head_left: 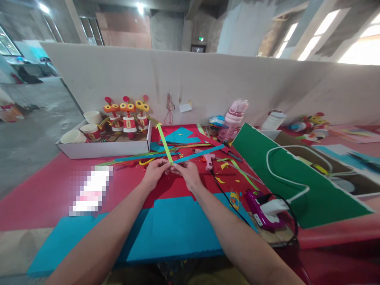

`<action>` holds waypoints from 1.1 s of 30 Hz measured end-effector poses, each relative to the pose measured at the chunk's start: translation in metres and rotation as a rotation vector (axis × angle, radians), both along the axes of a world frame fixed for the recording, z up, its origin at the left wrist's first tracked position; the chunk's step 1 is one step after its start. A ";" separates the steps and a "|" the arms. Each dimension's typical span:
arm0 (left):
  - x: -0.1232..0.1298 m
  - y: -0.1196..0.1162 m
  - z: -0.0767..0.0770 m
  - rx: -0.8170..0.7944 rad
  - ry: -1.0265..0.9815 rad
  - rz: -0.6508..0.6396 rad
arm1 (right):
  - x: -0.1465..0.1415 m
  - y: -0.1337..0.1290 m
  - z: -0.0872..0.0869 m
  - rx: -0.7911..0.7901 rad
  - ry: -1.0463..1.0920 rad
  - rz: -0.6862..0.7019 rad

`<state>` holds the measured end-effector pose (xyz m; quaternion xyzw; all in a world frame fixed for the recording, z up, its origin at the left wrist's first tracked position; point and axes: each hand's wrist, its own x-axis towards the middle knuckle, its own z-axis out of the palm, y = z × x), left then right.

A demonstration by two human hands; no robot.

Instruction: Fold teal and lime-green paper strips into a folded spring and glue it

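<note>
My left hand (154, 172) and my right hand (187, 173) meet above the red tabletop, fingers pinched together. Between them is the joint of two paper strips: a green strip (165, 143) rising up and away, and a blue strip (202, 154) stretching out to the right. The strips' ends overlap at my fingertips, and my fingers partly cover that joint. Just beyond my right hand lies a pink glue gun (209, 160) with a black cord. Past my left hand are loose coloured strips (130, 159) and a yellow-handled tool (146, 161), perhaps scissors.
Blue sheets (175, 221) cover the table's near edge. At left a white box (103, 150) holds paper cups and cup figures. A pink bottle (234, 118) stands by the partition. On the right are a purple power strip (263, 209) and a green-sided box (285, 174).
</note>
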<state>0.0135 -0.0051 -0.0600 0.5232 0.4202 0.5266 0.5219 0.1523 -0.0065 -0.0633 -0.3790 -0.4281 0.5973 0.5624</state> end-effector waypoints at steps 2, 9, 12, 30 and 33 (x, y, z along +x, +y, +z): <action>0.001 0.000 -0.001 0.001 -0.007 -0.004 | -0.001 0.000 -0.001 0.007 -0.001 -0.012; -0.001 0.000 0.002 0.002 -0.001 0.075 | 0.002 0.004 -0.005 -0.033 0.036 0.048; -0.002 0.000 0.003 -0.002 0.004 0.061 | 0.004 0.005 -0.006 -0.071 0.085 0.058; -0.002 0.001 0.001 0.021 0.034 0.047 | 0.004 0.003 -0.006 -0.067 0.048 0.087; -0.003 0.002 -0.001 0.006 0.026 0.024 | 0.003 0.003 -0.006 -0.049 0.009 0.047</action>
